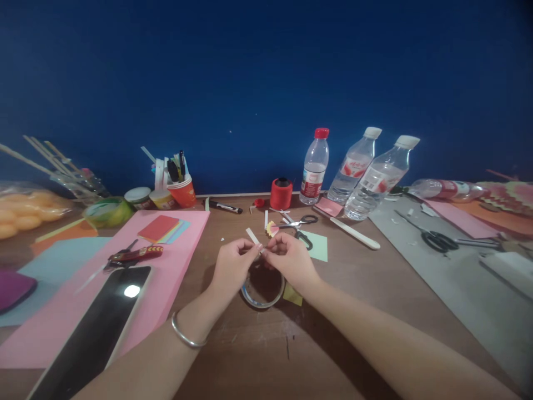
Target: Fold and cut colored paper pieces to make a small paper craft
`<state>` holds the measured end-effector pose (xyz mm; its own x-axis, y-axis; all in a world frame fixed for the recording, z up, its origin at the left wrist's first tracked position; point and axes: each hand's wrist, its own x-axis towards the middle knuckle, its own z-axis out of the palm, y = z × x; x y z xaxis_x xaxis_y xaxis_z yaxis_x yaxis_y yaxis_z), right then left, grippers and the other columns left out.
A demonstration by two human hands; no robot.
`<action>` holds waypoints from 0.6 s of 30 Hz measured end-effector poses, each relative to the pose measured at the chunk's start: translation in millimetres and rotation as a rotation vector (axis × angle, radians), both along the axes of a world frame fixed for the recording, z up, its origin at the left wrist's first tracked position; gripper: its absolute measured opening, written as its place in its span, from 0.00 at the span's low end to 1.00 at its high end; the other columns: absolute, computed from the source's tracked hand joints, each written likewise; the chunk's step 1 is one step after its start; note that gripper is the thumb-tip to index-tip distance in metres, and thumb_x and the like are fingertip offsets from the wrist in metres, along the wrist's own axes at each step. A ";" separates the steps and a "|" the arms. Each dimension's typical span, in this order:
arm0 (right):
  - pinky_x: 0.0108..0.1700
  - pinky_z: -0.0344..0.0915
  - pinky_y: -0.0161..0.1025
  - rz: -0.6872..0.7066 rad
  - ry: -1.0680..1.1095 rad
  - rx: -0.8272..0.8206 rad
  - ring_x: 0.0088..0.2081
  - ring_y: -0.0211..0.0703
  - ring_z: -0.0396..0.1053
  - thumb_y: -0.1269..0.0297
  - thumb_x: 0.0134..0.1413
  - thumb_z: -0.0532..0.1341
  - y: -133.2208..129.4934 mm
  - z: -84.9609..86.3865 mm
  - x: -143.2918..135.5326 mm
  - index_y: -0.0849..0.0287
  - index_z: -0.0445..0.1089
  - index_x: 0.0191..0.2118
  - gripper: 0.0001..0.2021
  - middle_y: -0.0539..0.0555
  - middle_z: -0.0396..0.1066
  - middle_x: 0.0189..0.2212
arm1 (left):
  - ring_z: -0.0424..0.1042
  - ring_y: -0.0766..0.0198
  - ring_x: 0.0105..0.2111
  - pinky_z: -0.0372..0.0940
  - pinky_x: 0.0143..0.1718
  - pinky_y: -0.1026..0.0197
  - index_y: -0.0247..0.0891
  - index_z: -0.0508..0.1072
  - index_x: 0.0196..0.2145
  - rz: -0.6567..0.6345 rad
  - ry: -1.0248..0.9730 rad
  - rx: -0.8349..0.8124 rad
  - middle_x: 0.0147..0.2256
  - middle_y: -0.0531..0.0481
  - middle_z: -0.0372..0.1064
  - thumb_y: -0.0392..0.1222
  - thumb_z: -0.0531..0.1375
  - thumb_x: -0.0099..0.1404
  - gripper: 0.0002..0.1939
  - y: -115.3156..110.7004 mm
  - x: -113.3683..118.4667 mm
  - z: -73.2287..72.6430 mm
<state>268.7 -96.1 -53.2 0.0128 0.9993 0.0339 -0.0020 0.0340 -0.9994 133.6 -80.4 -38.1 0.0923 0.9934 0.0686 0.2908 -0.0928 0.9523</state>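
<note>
My left hand (pixel 238 264) pinches a narrow white strip (pixel 252 235), whose free end sticks up past the thumb. Fingertips of my right hand (pixel 292 261) are pinched at the strip's lower end, touching my left thumb; what exactly lies between them is too small to tell. Just below both hands, a roll of tape (pixel 263 305) rests flat on the table, its upper part hidden by the fingers. Behind the right hand are black-handled scissors (pixel 307 236) and a small yellow paper flower (pixel 271 228), partly on a pale green paper square (pixel 320 246).
On the left, a phone (pixel 95 328) and a utility knife (pixel 137 254) lie on pink paper (pixel 187 233). A red thread spool (pixel 281 194), a red-capped bottle (pixel 314 172) and two white-capped bottles stand by the wall. A white-handled knife (pixel 358 234) lies right, beside a grey sheet (pixel 416 261).
</note>
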 end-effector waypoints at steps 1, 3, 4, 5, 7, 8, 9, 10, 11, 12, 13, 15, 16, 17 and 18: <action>0.23 0.64 0.33 -0.001 -0.009 -0.001 0.20 0.36 0.66 0.64 0.42 0.61 0.0 -0.4 0.2 0.59 0.60 0.26 0.08 0.47 0.65 0.19 | 0.67 0.66 0.21 0.59 0.22 0.67 0.35 0.71 0.21 -0.002 -0.001 0.000 0.19 0.53 0.69 0.47 0.59 0.52 0.11 -0.1 0.2 0.2; 0.23 0.64 0.33 -0.007 -0.023 -0.002 0.20 0.36 0.66 0.63 0.41 0.61 -0.2 -0.7 0.2 0.59 0.60 0.26 0.08 0.47 0.66 0.19 | 0.67 0.66 0.21 0.58 0.21 0.67 0.35 0.71 0.21 -0.001 -0.011 -0.003 0.19 0.53 0.69 0.46 0.59 0.52 0.11 0.0 0.4 -0.2; 0.23 0.64 0.33 -0.013 -0.026 -0.002 0.20 0.36 0.66 0.63 0.41 0.61 -0.4 -0.5 0.1 0.59 0.60 0.27 0.08 0.47 0.66 0.19 | 0.67 0.66 0.21 0.58 0.22 0.67 0.35 0.71 0.22 0.002 -0.023 -0.008 0.19 0.53 0.69 0.46 0.59 0.52 0.11 0.2 0.5 -0.8; 0.22 0.64 0.33 -0.017 -0.025 -0.003 0.20 0.36 0.66 0.63 0.41 0.61 -0.6 -0.1 -0.2 0.59 0.60 0.26 0.09 0.47 0.66 0.19 | 0.67 0.66 0.21 0.58 0.22 0.67 0.35 0.71 0.22 0.003 -0.033 -0.015 0.19 0.53 0.69 0.46 0.59 0.52 0.11 0.4 0.6 -1.8; 0.22 0.64 0.33 -0.019 -0.006 -0.008 0.19 0.35 0.66 0.62 0.41 0.61 -1.1 1.5 -1.1 0.59 0.60 0.27 0.09 0.47 0.66 0.19 | 0.67 0.66 0.21 0.59 0.22 0.67 0.34 0.71 0.22 0.010 -0.052 -0.018 0.20 0.53 0.69 0.47 0.59 0.52 0.11 0.8 0.7 -4.0; 0.21 0.64 0.33 -0.020 0.008 -0.015 0.19 0.35 0.66 0.62 0.40 0.61 -1.4 2.5 -1.5 0.59 0.60 0.27 0.10 0.47 0.66 0.19 | 0.67 0.66 0.21 0.59 0.22 0.67 0.34 0.71 0.22 0.018 -0.057 -0.011 0.20 0.53 0.69 0.47 0.59 0.51 0.11 0.9 0.7 -5.2; 0.21 0.65 0.33 -0.021 0.022 -0.022 0.19 0.35 0.66 0.62 0.40 0.62 -1.8 3.5 -1.8 0.59 0.60 0.27 0.10 0.47 0.66 0.20 | 0.66 0.66 0.21 0.59 0.23 0.67 0.35 0.71 0.22 0.026 -0.059 0.000 0.20 0.54 0.69 0.47 0.59 0.51 0.11 0.9 0.7 -6.2; 0.21 0.65 0.33 -0.023 0.031 -0.028 0.19 0.35 0.65 0.61 0.40 0.62 -2.1 4.3 -2.0 0.59 0.60 0.27 0.10 0.47 0.66 0.20 | 0.66 0.66 0.21 0.59 0.23 0.67 0.35 0.71 0.22 0.034 -0.056 0.016 0.20 0.54 0.68 0.47 0.59 0.51 0.11 0.7 0.7 -7.1; 0.20 0.65 0.33 -0.027 0.035 -0.033 0.19 0.35 0.65 0.61 0.39 0.62 -2.5 5.0 -2.0 0.58 0.60 0.28 0.11 0.47 0.66 0.21 | 0.66 0.66 0.21 0.58 0.23 0.67 0.35 0.71 0.22 0.043 -0.050 0.033 0.20 0.54 0.68 0.47 0.59 0.52 0.11 0.5 0.7 -7.9; 0.20 0.65 0.33 -0.029 0.031 -0.037 0.19 0.35 0.65 0.61 0.39 0.62 -2.9 5.6 -1.9 0.58 0.60 0.28 0.11 0.47 0.67 0.21 | 0.66 0.67 0.22 0.58 0.24 0.67 0.35 0.71 0.22 0.052 -0.044 0.048 0.20 0.54 0.68 0.46 0.59 0.52 0.11 0.3 0.5 -8.6; 0.19 0.64 0.33 -0.029 0.023 -0.039 0.18 0.35 0.65 0.61 0.39 0.63 -3.3 6.1 -1.7 0.58 0.60 0.28 0.11 0.48 0.66 0.21 | 0.65 0.67 0.22 0.58 0.24 0.67 0.35 0.71 0.22 0.063 -0.039 0.060 0.20 0.54 0.68 0.46 0.59 0.52 0.11 0.3 0.2 -9.3; 0.19 0.64 0.32 -0.026 -0.004 -0.037 0.18 0.35 0.65 0.60 0.39 0.62 -4.0 6.8 -1.3 0.58 0.60 0.27 0.11 0.48 0.66 0.20 | 0.65 0.67 0.23 0.57 0.25 0.67 0.35 0.71 0.22 0.087 -0.043 0.076 0.21 0.53 0.68 0.47 0.59 0.52 0.11 0.9 -0.6 -10.4; 0.19 0.64 0.32 -0.024 -0.016 -0.033 0.18 0.35 0.65 0.60 0.40 0.62 -4.4 7.0 -1.3 0.58 0.60 0.27 0.11 0.47 0.66 0.20 | 0.65 0.67 0.23 0.57 0.25 0.67 0.34 0.71 0.22 0.096 -0.056 0.076 0.21 0.53 0.68 0.47 0.59 0.52 0.12 1.4 -1.0 -10.9; 0.19 0.64 0.32 -0.019 -0.025 -0.028 0.18 0.35 0.64 0.60 0.40 0.62 -4.7 7.1 -1.3 0.58 0.60 0.26 0.10 0.47 0.65 0.19 | 0.65 0.67 0.23 0.57 0.25 0.67 0.34 0.71 0.22 0.098 -0.073 0.071 0.21 0.53 0.68 0.47 0.59 0.51 0.12 2.1 -1.4 -11.3; 0.19 0.63 0.32 -0.017 -0.032 -0.022 0.18 0.35 0.64 0.61 0.40 0.62 -5.0 7.1 -1.4 0.58 0.60 0.26 0.10 0.47 0.65 0.19 | 0.64 0.67 0.22 0.57 0.26 0.67 0.34 0.71 0.22 0.091 -0.090 0.065 0.21 0.53 0.68 0.47 0.60 0.51 0.12 2.8 -1.6 -11.6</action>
